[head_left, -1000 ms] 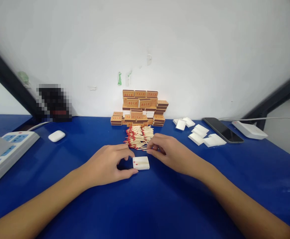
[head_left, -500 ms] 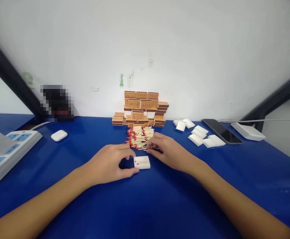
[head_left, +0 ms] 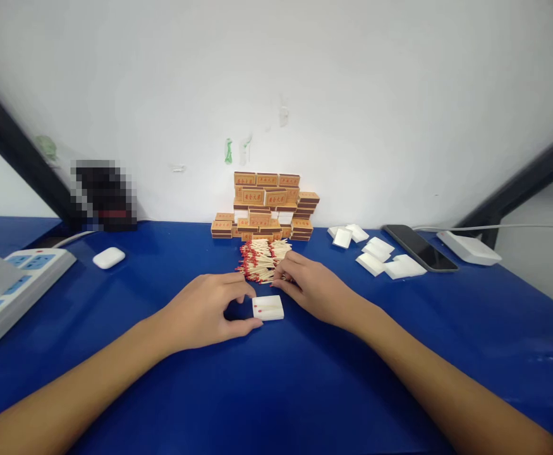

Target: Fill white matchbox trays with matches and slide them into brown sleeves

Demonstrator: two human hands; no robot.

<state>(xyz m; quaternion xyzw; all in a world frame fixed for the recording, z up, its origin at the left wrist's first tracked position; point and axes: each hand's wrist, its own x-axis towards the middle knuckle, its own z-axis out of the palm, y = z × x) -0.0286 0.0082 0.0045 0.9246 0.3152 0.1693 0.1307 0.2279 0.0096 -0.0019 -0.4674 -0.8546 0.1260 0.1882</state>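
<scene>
A small white matchbox tray (head_left: 276, 310) lies on the blue tabletop with two red-tipped matches (head_left: 270, 308) in it. My left hand (head_left: 212, 309) holds the tray's left end, thumb at the near corner and index finger at the far corner. Just beyond the tray is a heap of matches (head_left: 258, 262) with red heads. At the heap's right front edge, my right hand (head_left: 307, 281) has thumb and fingers pinched together. A red match head shows at its fingertips; the rest of that match is hidden by the fingers.
Orange matchboxes (head_left: 260, 197) stand stacked against the wall behind the heap. Several white trays (head_left: 375, 249) lie to the right, near a phone (head_left: 418, 246) and a white device (head_left: 469, 248). To the left are a white earbud case (head_left: 109, 258) and a power strip (head_left: 39, 268).
My right hand has shifted slightly left along the front of the match heap. The left hand stays at the tray. The whole view has moved a little.
</scene>
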